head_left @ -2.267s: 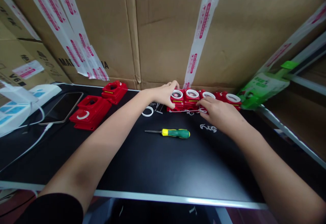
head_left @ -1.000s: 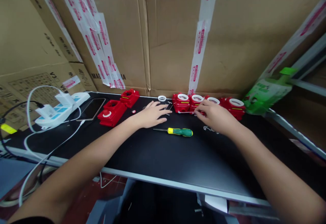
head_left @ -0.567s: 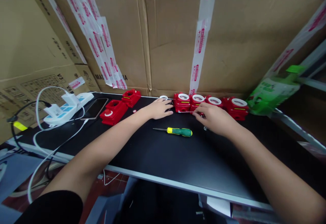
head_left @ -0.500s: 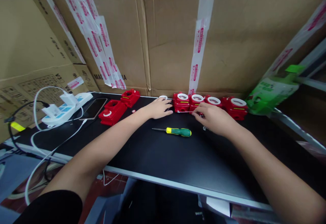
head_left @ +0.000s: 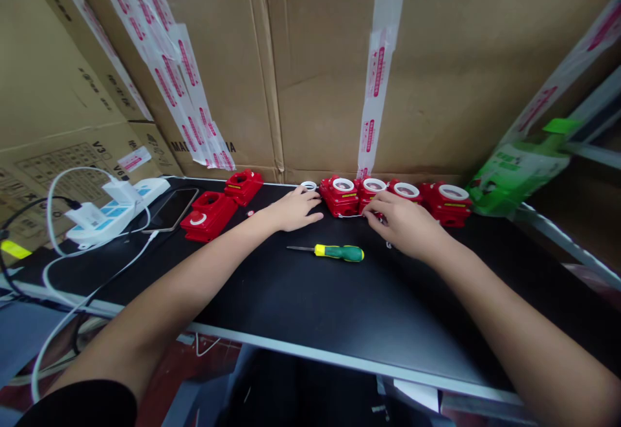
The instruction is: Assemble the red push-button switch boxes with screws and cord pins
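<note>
My left hand (head_left: 297,211) is open, its fingers spread at the left of a row of red housings with round windows. A white ring (head_left: 308,186) lies just behind its fingers. The nearest red housing (head_left: 340,199) sits slightly turned beside the fingertips. My right hand (head_left: 400,221) is curled in front of the row, partly hiding the middle housings (head_left: 406,190). Its closed fingertips meet the end of a thin white strand (head_left: 350,216) along the first housing's base. A green-and-yellow screwdriver (head_left: 339,253) lies in front of both hands.
Two red housings without windows (head_left: 209,215) stand at the left, near a phone (head_left: 171,209) and a power strip (head_left: 116,213) with cables. A green pouch (head_left: 521,171) is at the right. Cardboard (head_left: 320,77) walls off the back of the black table (head_left: 310,304).
The leftmost windowed housing has turned and shifted slightly left, away from its neighbour. My left hand has drawn slightly left. The right hand keeps nearly the same place.
</note>
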`<control>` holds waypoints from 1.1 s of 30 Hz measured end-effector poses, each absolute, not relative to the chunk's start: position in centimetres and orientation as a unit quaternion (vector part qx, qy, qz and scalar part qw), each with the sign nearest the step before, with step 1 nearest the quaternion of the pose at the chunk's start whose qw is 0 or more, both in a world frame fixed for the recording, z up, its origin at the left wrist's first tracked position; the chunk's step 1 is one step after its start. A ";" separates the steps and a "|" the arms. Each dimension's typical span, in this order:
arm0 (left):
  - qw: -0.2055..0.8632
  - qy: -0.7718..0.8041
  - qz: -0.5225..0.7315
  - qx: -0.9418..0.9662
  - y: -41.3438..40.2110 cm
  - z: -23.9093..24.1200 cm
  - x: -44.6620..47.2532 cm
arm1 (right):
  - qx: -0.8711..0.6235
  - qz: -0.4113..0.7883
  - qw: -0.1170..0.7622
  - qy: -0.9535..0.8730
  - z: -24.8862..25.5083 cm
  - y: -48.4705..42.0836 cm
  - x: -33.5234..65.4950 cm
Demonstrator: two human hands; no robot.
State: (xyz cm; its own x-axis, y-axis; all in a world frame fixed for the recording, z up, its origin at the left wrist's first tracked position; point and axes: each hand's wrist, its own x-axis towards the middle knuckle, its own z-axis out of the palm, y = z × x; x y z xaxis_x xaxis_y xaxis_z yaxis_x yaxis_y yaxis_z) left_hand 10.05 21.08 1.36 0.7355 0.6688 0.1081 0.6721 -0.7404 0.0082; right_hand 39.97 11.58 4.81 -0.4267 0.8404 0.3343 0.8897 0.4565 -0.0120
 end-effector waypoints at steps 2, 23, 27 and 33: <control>0.019 -0.354 -0.058 -0.933 21.2 1.6 10.0 | -0.501 -0.127 0.164 -0.840 4.6 11.8 39.2; 0.043 -0.362 -0.086 -0.927 21.8 1.5 11.3 | -0.566 -0.189 0.214 -0.774 1.0 13.9 33.9; 0.030 -0.376 -0.089 -0.922 21.9 1.4 11.0 | -0.576 -0.172 0.226 -0.766 0.8 14.1 33.9; 0.017 -0.428 -0.138 -0.893 21.9 5.4 8.3 | -0.573 -0.157 0.255 -0.763 1.5 13.5 34.5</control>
